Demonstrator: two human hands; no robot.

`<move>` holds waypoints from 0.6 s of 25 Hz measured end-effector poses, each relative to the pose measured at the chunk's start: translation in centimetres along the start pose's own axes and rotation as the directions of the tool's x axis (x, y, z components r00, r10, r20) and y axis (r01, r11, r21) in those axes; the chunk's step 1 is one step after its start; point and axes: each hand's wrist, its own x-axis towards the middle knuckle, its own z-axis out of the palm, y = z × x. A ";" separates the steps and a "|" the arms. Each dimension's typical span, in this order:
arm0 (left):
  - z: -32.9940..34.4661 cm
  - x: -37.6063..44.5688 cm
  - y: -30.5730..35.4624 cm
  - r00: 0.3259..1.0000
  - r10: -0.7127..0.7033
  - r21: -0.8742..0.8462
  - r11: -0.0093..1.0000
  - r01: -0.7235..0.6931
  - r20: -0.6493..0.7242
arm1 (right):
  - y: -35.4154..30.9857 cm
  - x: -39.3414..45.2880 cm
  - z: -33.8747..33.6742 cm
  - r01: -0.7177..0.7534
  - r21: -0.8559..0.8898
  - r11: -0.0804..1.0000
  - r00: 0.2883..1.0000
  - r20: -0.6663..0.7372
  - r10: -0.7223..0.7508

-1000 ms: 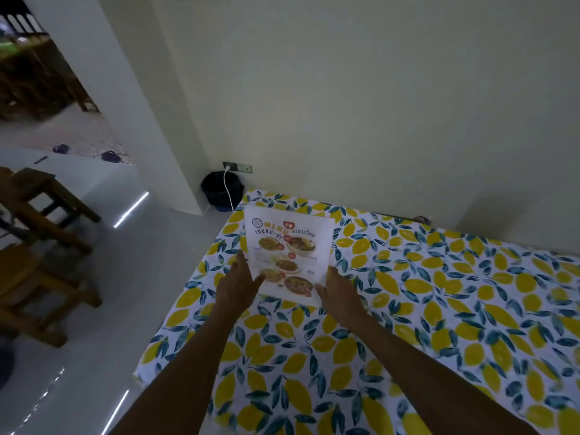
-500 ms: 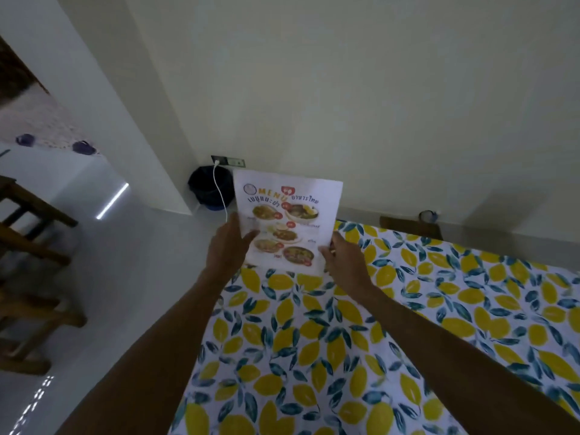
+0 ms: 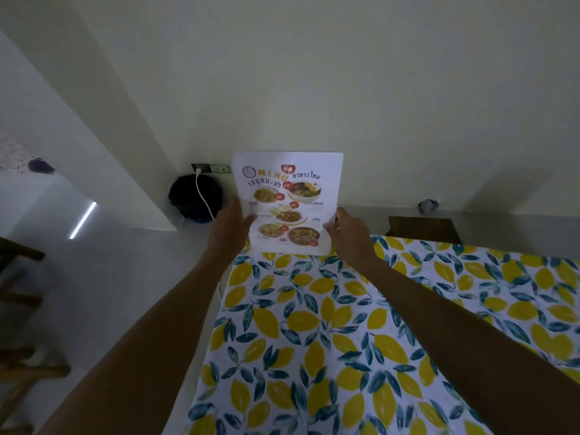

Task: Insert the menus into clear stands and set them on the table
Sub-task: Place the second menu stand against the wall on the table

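A white menu sheet (image 3: 287, 199) with food pictures and the word MENU stands upright at the far left corner of the table (image 3: 345, 340), which wears a lemon-print cloth. My left hand (image 3: 227, 229) grips the menu's left edge and my right hand (image 3: 348, 233) grips its right edge. The sheet's bottom edge sits at or just above the cloth; I cannot tell whether it touches. A clear stand around the sheet cannot be made out.
A pale wall rises close behind the table. A black bin (image 3: 194, 197) with a white cable (image 3: 202, 196) stands on the floor at the left, under a wall socket. A dark wooden seat (image 3: 423, 229) is behind the table; wooden chairs (image 3: 18, 309) stand far left.
Both hands carried the menu up and away to the table's far corner. The sheet went from lying tilted over the cloth to standing upright. The camera view shifted forward with it.
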 end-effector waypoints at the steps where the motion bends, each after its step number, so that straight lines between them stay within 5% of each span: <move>1: 0.3 0.3 -0.4 1.000 0.000 -0.002 1.000 0.000 0.012 | 0.3 0.0 0.5 -0.014 0.002 1.000 1.000 0.004 0.014; 10: 1.9 1.6 -2.3 0.995 0.099 0.021 0.995 -0.098 -0.030 | 0.3 -0.3 2.1 -0.067 -0.012 0.998 0.997 -0.027 0.066; 15: 2.4 1.0 -1.8 1.000 -0.001 -0.050 0.999 0.001 -0.007 | 0.3 -0.6 1.9 -0.089 0.012 0.996 0.996 -0.009 0.089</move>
